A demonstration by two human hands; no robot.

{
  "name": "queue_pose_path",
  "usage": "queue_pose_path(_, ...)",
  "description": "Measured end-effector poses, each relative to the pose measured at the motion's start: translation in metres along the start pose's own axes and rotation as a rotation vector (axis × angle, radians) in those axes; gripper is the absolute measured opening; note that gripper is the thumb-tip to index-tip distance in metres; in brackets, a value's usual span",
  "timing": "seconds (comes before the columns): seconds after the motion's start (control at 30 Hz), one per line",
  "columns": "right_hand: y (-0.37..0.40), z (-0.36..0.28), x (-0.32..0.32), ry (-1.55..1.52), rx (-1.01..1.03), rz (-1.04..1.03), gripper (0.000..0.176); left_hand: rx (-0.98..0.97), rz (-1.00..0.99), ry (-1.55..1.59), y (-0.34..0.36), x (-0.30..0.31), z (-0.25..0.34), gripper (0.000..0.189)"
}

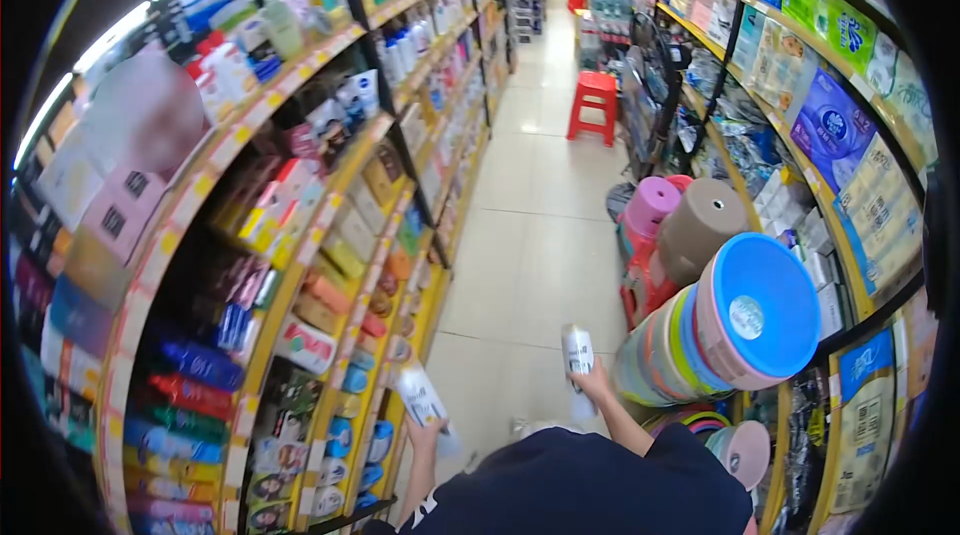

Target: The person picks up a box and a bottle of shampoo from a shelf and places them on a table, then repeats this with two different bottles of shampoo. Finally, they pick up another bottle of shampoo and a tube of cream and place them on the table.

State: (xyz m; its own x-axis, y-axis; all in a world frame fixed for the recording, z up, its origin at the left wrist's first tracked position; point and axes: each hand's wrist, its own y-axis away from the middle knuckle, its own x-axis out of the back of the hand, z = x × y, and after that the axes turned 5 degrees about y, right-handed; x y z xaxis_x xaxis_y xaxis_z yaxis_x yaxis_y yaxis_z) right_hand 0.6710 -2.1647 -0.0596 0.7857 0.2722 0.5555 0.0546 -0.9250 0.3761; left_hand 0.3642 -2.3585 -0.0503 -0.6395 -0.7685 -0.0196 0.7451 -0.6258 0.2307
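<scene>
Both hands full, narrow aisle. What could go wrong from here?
The right hand holds a white bottle close to the tilted stack of plastic basins; a bump might topple it. The left hand grips a white pack by its lower end beside the crowded shelf; it might slip or knock products.

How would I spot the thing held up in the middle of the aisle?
Find the stack of plastic tubs on the aisle's right, blue end facing you. Just left of it, the right hand holds a white bottle upright over the floor tiles. The white pack in the left hand sits by the shelves instead.
</scene>
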Motion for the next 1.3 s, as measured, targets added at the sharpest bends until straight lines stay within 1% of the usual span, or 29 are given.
queue_pose_path(0.03, -0.016, -0.015, 0.010, -0.112, -0.008, 0.009, 0.053, -0.049, -0.045, -0.015, -0.022, -0.031, 0.020, 0.073)
queue_pose_path(0.13, -0.060, -0.055, 0.038, -0.612, -0.005, -0.034, 0.040, 0.112, -0.291, 0.168, -0.073, -0.105, 0.072, 0.068)
queue_pose_path(0.17, -0.068, -0.074, 0.050, -0.765, 0.030, -0.088, 0.040, 0.064, -0.338, 0.172, -0.084, -0.128, 0.093, 0.061)
queue_pose_path(0.27, -0.110, -0.111, 0.073, -1.232, -0.007, -0.289, 0.048, 0.209, -0.484, 0.499, -0.131, -0.176, 0.109, 0.055)
queue_pose_path(0.3, -0.122, -0.141, 0.081, -1.279, 0.135, -0.337, 0.060, 0.313, -0.567, 0.601, -0.147, -0.188, 0.118, 0.051)
queue_pose_path(0.37, -0.163, -0.182, 0.093, -1.345, 0.235, -0.372, 0.066, 0.484, -0.805, 0.816, -0.187, -0.209, 0.141, 0.051)
queue_pose_path(0.4, -0.186, -0.199, 0.097, -1.395, 0.271, -0.383, 0.067, 0.486, -0.962, 0.869, -0.221, -0.222, 0.140, 0.055)
queue_pose_path(0.43, -0.209, -0.220, 0.101, -1.461, 0.339, -0.436, 0.071, 0.487, -1.122, 0.910, -0.254, -0.234, 0.140, 0.060)
queue_pose_path(0.47, -0.239, -0.229, 0.104, -1.534, 0.346, -0.476, 0.075, 0.472, -1.170, 0.945, -0.282, -0.244, 0.143, 0.061)
queue_pose_path(0.53, -0.286, -0.270, 0.115, -1.696, 0.395, -0.595, 0.076, 0.444, -1.257, 1.019, -0.333, -0.271, 0.182, 0.063)
queue_pose_path(0.57, -0.306, -0.294, 0.123, -1.727, 0.438, -0.610, 0.075, 0.429, -1.302, 1.062, -0.358, -0.291, 0.205, 0.064)
queue_pose_path(0.67, -0.367, -0.350, 0.156, -1.681, 0.617, -0.643, 0.073, 0.384, -1.432, 1.216, -0.425, -0.361, 0.257, 0.067)
queue_pose_path(0.73, -0.411, -0.357, 0.172, -1.654, 0.735, -0.623, 0.064, 0.368, -1.498, 1.171, -0.466, -0.408, 0.282, 0.072)
queue_pose_path(0.8, -0.446, -0.368, 0.182, -1.696, 0.928, -0.680, 0.050, 0.384, -1.584, 1.155, -0.504, -0.454, 0.297, 0.074)
queue_pose_path(0.83, -0.464, -0.368, 0.184, -1.727, 1.005, -0.687, 0.035, 0.409, -1.638, 1.174, -0.522, -0.481, 0.300, 0.074)
queue_pose_path(0.87, -0.476, -0.377, 0.189, -1.772, 1.023, -0.663, 0.024, 0.432, -1.695, 1.192, -0.539, -0.510, 0.304, 0.073)
queue_pose_path(0.93, -0.520, -0.384, 0.200, -1.839, 1.158, -0.683, 0.022, 0.481, -1.706, 1.220, -0.570, -0.558, 0.315, 0.072)
queue_pose_path(1.03, -0.611, -0.389, 0.229, -1.724, 1.265, -0.762, 0.020, 0.474, -1.737, 1.245, -0.628, -0.629, 0.318, 0.071)
queue_pose_path(1.13, -0.708, -0.419, 0.270, -1.627, 1.174, -0.760, 0.019, 0.421, -1.718, 1.273, -0.684, -0.691, 0.319, 0.072)
queue_pose_path(1.17, -0.740, -0.436, 0.279, -1.648, 1.147, -0.771, 0.024, 0.382, -1.723, 1.272, -0.705, -0.712, 0.324, 0.072)
queue_pose_path(1.2, -0.767, -0.458, 0.284, -1.692, 1.067, -0.721, 0.023, 0.340, -1.732, 1.256, -0.728, -0.730, 0.333, 0.073)
queue_pose_path(1.23, -0.800, -0.475, 0.287, -1.753, 1.035, -0.754, 0.021, 0.341, -1.623, 1.344, -0.736, -0.745, 0.341, 0.072)
queue_pose_path(1.27, -0.830, -0.492, 0.288, -1.817, 1.002, -0.785, 0.020, 0.319, -1.625, 1.344, -0.752, -0.760, 0.349, 0.072)
queue_pose_path(1.3, -0.852, -0.518, 0.286, -1.948, 0.949, -0.825, 0.018, 0.301, -1.625, 1.351, -0.770, -0.775, 0.356, 0.071)
